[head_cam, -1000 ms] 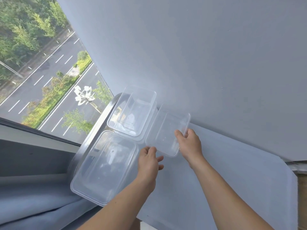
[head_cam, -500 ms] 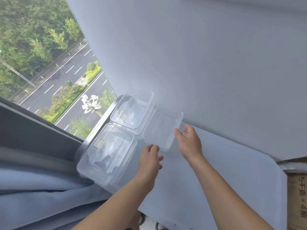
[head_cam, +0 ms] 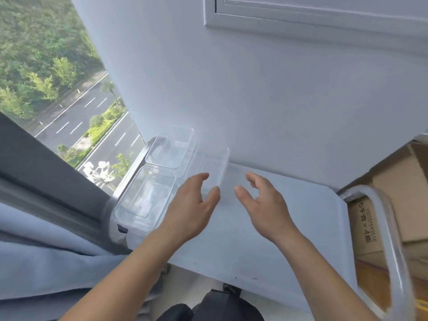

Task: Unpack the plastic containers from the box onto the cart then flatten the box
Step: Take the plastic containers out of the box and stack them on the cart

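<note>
Three clear plastic containers sit on the white cart top (head_cam: 266, 242) at its far left end. One container (head_cam: 144, 200) is nearest me, a second container (head_cam: 171, 149) is behind it by the wall, and a third container (head_cam: 212, 166) stands to their right. My left hand (head_cam: 194, 205) hovers just in front of the third container with fingers loosely spread, holding nothing. My right hand (head_cam: 261, 202) is a little to the right of it, open and apart from it. The brown cardboard box (head_cam: 382, 205) stands to the right of the cart.
A white wall (head_cam: 254, 89) runs along the cart's far side. The cart's metal handle (head_cam: 389, 230) curves at the right. A window (head_cam: 58, 89) and a grey curtain (head_cam: 41, 256) are at the left.
Both hands have let go of the third container and pulled back toward me. The view has swung right, bringing the cart handle and the cardboard box into sight.
</note>
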`<state>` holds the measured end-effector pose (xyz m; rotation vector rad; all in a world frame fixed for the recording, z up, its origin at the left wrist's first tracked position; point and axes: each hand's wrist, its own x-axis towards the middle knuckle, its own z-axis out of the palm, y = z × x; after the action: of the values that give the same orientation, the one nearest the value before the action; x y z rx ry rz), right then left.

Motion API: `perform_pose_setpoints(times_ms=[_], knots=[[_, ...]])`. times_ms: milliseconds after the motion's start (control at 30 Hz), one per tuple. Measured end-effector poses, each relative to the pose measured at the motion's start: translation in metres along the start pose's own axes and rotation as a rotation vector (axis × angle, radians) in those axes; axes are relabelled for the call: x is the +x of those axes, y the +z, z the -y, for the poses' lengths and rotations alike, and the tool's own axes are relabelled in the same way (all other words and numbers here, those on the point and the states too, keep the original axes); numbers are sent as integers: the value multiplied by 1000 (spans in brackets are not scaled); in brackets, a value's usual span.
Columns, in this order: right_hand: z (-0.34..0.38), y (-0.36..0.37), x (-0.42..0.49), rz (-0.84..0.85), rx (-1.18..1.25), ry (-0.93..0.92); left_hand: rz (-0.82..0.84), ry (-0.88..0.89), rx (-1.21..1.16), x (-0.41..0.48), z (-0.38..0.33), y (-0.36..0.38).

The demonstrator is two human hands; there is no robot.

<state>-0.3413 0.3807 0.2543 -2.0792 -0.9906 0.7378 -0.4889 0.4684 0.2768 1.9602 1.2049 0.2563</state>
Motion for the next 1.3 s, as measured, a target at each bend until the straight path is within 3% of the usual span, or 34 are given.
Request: perform_pose_setpoints(times_ms=[200,400,833,1133,1300], knots=[[15,-4,-87,-99,-4,42,32,187,53,-52,8,-12],[-1,-1,-168,-222,-25,102,191,306,22,-100,0,5],[-86,-82,-320,-561,97,286,407,639,98,-185,-94,113],[-182,-177,-424,-706,96,309,479,710,75,-276,-186,232],[-220,-214,-441,-712,102,286,483,657,37,-290,-216,265]])
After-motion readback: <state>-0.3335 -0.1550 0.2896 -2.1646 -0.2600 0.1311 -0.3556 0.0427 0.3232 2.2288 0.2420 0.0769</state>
